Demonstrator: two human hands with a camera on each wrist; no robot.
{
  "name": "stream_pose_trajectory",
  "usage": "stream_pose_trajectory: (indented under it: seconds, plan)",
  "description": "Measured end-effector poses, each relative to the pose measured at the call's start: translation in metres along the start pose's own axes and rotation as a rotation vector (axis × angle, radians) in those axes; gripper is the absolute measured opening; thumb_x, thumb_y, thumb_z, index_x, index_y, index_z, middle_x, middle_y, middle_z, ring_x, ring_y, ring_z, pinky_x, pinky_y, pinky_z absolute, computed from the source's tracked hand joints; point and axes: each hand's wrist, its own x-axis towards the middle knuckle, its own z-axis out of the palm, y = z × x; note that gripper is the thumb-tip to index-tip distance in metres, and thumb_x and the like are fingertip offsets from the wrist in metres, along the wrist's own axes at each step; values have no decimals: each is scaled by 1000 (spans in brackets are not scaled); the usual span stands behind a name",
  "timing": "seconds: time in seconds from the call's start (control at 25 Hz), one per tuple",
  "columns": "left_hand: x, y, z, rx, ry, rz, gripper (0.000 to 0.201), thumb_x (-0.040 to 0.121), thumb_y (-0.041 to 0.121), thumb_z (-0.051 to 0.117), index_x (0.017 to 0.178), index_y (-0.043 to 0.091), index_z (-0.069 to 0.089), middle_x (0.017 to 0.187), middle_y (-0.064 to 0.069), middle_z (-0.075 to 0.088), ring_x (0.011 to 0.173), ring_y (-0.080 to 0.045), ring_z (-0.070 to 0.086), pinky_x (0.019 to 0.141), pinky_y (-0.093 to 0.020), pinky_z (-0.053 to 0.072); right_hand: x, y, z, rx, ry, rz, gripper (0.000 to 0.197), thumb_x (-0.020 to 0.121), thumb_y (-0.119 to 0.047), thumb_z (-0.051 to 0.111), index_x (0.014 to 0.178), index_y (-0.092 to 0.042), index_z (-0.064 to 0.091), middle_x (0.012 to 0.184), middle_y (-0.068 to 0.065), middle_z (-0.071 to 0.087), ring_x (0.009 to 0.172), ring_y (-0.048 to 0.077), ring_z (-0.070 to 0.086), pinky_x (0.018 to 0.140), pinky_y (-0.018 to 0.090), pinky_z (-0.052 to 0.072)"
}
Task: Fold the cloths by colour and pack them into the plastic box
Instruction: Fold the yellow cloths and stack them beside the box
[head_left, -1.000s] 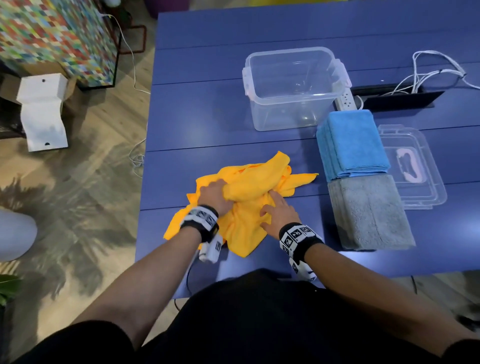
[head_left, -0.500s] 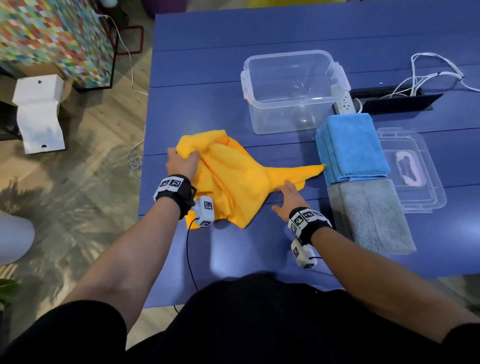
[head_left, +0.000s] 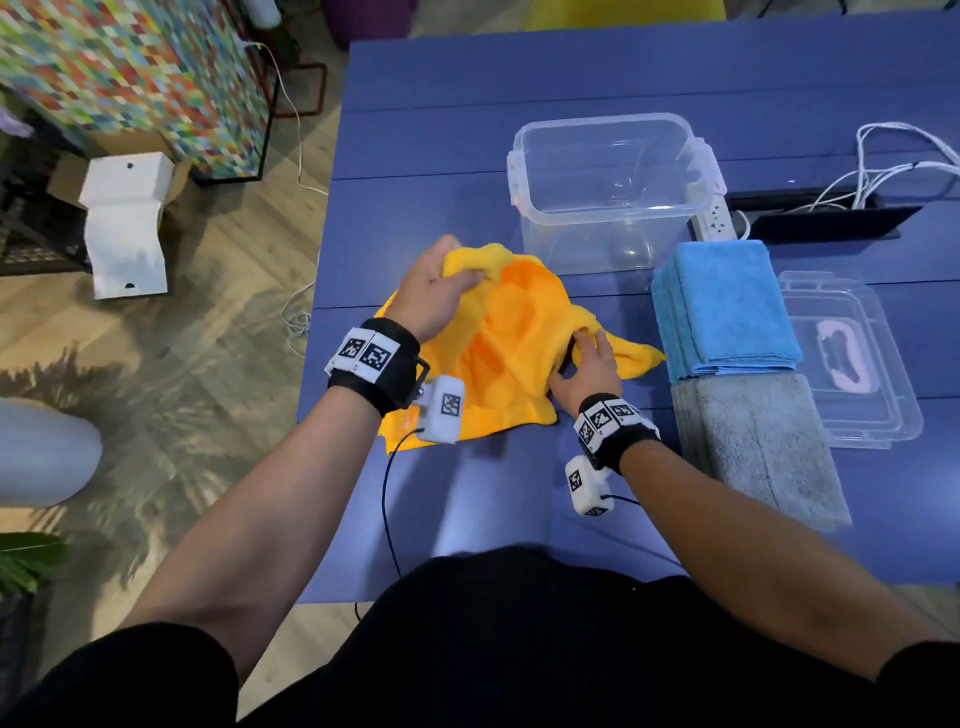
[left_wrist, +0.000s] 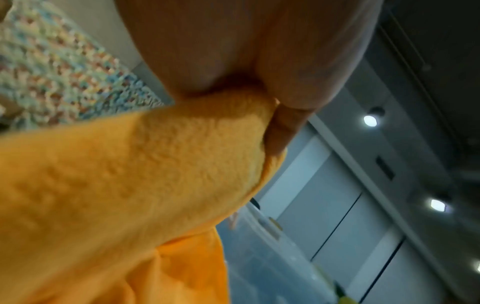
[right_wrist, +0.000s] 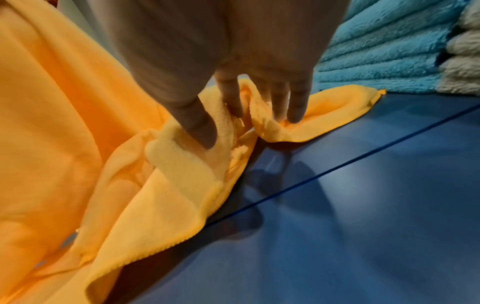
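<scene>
Off the table's left edge, a wood-grain floor (head_left: 218, 322) is being shown, with a white angular box (head_left: 127, 223) standing on it before a panel of small multicoloured squares (head_left: 124, 78).

Near the left edge of the blue plank table (head_left: 467, 171), a fluffy yellow cloth (head_left: 498, 353) is being held bunched and raised by the left hand (head_left: 434, 296); its fingers are curled round a gathered upper corner, and in the left wrist view the thick pile (left_wrist: 130, 185) is being squeezed against the palm (left_wrist: 233, 51). The rest of the cloth is draped down in soft folds onto the table.

The cloth's right side is being pressed to the table by the right hand (head_left: 589, 364); in the right wrist view the fingers (right_wrist: 280, 102) are nearly straight and spread, with ridges of cloth (right_wrist: 182, 174) puckered between them and the thumb. A pointed corner is lying just beside a stack.

Beyond the cloth, toward the table's far edge, a clear rectangular plastic box (head_left: 613, 192) with clip handles is standing open.

To the right, a squared stack of folded blue terry cloths (head_left: 727, 306) is lying, touched at its near end by a folded grey shaggy stack (head_left: 758, 447). Beside both, a transparent lid (head_left: 852, 364) is lying flat. Behind it, white cables (head_left: 883, 171) are looped over a dark slot (head_left: 821, 218), next to a white power strip (head_left: 719, 218).
</scene>
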Motion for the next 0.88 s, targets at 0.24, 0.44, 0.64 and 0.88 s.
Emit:
stream_pose_trajectory:
  seconds: [0.24, 0.44, 0.64, 0.88]
  plan:
    - [-58, -25, 55, 58, -685, -96, 28, 76, 0, 74, 75, 18, 52, 62, 15, 56, 56, 0, 50, 54, -15, 40, -28, 26, -5, 420, 143, 58, 102, 84, -10, 66, 152, -35, -6, 159, 5, 16, 138, 28, 36, 103, 44, 40]
    - [-81, -78, 57, 223, -856, -309, 20, 70, 7, 70, 71, 19, 54, 68, 1, 51, 60, -13, 44, 54, -26, 33, -66, 59, 5, -89, -44, -457, 75, 65, -27, 80, 134, -30, 49, 157, 2, 23, 139, 27, 32, 105, 41, 37]
    - [-44, -79, 62, 263, -368, -117, 26, 84, 39, 63, 81, 13, 64, 87, 3, 71, 88, -19, 64, 78, -33, 52, -95, 53, 17, -416, -550, -326, 23, 74, -39, 53, 85, -20, 59, 101, 8, 57, 95, 35, 59, 76, 42, 53]
    - [3, -86, 126, 943, -593, 326, 24, 99, 28, 48, 113, 31, 67, 126, 4, 62, 120, -26, 48, 97, -46, 39, -107, 59, -15, -637, -549, 134, 15, 80, -27, 51, 89, -17, 57, 90, 5, 60, 84, 27, 61, 71, 32, 50]
